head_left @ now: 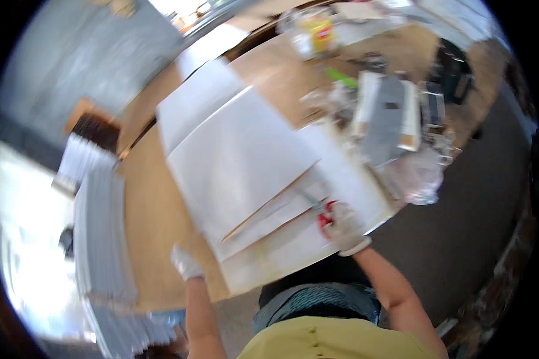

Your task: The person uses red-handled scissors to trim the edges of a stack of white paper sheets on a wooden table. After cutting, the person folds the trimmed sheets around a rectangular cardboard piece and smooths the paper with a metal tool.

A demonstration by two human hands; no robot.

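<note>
My right hand (345, 228), in a white glove, is closed on the red handles of a pair of scissors (324, 219). The blades point up and left over the white sheets at the near right of the table. My left hand (187, 264), also gloved in white, hovers by the table's near left part, apart from the sheets. Its fingers look loosely stretched, with nothing visible in them, though they are blurred. A large white sheet (239, 161) lies across the middle, its near edge cut at a slant. Beneath it are a narrower white piece (269, 218) and another white sheet (341, 161).
The brown tabletop (156, 239) reaches far back. A tall stack of grey-white sheets (102, 233) stands at the left. On the right lie a grey box-like object (384, 119), clear plastic bags (416, 176) and a black item (454, 72). A yellow package (318, 33) sits at the back.
</note>
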